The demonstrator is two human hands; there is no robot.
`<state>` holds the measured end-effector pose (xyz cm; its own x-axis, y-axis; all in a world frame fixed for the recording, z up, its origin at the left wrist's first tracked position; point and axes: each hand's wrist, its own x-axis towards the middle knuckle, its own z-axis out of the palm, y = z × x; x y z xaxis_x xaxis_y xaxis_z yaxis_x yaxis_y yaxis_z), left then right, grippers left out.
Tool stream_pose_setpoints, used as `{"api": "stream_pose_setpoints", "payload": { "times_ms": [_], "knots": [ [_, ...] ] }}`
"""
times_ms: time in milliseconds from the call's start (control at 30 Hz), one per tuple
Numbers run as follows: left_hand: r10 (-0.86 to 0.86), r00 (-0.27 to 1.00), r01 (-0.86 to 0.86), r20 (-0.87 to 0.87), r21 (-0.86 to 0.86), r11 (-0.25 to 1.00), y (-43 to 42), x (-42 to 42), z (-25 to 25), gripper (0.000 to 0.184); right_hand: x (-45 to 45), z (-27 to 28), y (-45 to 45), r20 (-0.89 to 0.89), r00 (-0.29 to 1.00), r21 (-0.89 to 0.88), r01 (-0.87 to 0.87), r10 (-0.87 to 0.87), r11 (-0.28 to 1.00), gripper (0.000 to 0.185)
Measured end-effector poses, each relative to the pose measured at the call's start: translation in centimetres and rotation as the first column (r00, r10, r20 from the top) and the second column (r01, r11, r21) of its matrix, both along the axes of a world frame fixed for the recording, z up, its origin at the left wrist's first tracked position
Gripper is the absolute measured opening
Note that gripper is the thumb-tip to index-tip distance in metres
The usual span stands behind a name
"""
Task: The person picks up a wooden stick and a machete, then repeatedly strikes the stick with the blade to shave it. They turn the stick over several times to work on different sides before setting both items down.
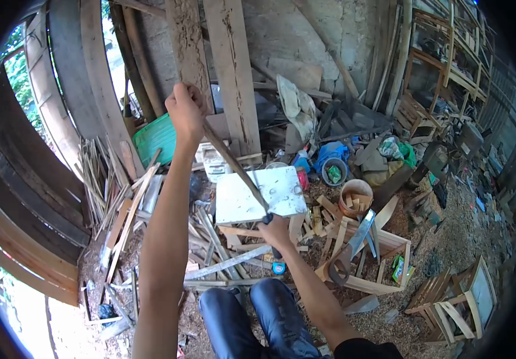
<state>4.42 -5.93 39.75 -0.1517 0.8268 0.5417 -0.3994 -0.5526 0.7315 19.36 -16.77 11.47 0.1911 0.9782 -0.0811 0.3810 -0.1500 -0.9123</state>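
From the left hand (186, 110), clamped on its far-left end, the wooden stick (237, 166) slants near-right toward the right hand (277, 233), closed around a dark handle (267, 219).

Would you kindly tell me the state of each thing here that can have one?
Left hand: raised, closed around the stick.
Right hand: closed, apparently on a dark item at the stick's lower end.
Stick: held slanting.
White board: lying flat, spotted.
Handsaw: unheld, lying on the wooden frame.
Brown bucket: open, holding wood pieces.
Grey bucket: open, something green inside.
Green tray: tilted.
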Motion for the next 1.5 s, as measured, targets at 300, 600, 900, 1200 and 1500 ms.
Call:
{"api": "stream_pose_setpoints", "payload": {
  "times_ms": [300, 600, 900, 1200, 1500],
  "knots": [
    [0.040, 0.999, -0.040, -0.021, 0.019, 0.999, 1.3, 1.2, 1.2, 0.031, 1.2, -1.0, 0.2, 0.242, 0.970, 0.179, -0.029, -0.015, 0.983, 0.025],
    [0.044, 0.997, -0.043, -0.066, 0.020, 0.999, 1.2, 3.6, 1.4, 0.030, 1.6, -2.7, 0.4, -0.200, 0.979, -0.202, 0.001, -0.042, 0.979, 0.016],
    [0.012, 0.998, -0.011, -0.053, 0.014, 1.000, 0.9, 1.6, 1.4, 0.028, 3.1, -3.3, 2.3, -0.069, 0.998, -0.271, -0.014, -0.005, 0.963, 0.021],
    [0.012, 0.998, -0.010, -0.065, 0.032, 0.999, 1.4, 3.1, 1.5, 0.027, 2.7, -11.3, 1.2, -0.179, 0.981, -0.211, 0.039, -0.078, 0.977, 0.014],
    [-0.001, 0.996, 0.005, -0.089, 0.044, 0.999, 1.7, 3.7, 1.6, 0.027, 3.4, -10.8, 0.4, 0.029, 0.999, -0.045, 0.048, -0.046, 0.998, 0.017]
  ]
}}
